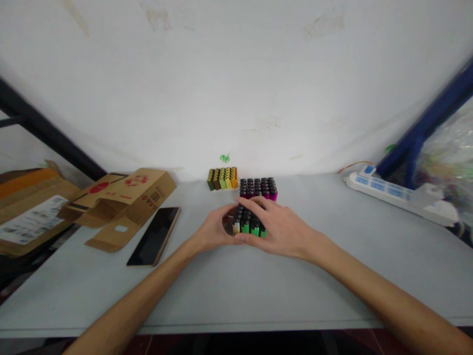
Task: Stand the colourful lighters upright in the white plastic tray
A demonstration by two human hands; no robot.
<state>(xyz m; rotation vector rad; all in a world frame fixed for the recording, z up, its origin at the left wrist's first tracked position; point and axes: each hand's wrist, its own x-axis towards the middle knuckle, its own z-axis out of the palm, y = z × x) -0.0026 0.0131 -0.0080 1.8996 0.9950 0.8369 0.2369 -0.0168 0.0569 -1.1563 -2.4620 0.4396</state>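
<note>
A block of lighters (245,226) with black tops stands upright on the table, green ones and a pale gold one showing at the front. From the left, my left hand (218,228) curves its fingers and thumb around the block. My right hand (283,228) wraps the right side, its fingers reaching over the far edge and its thumb at the front. Part of the block is hidden by my fingers. Just behind stands a second group of lighters (258,187) with black tops and magenta bodies. Farther back sits a yellow and green group of lighters (223,178).
On the left lie a phone (155,236), an opened cardboard box (129,192) and a brown parcel with a label (31,217). A white power strip (399,192) rests at the right. Behind the table (258,291) rises a white wall (236,88).
</note>
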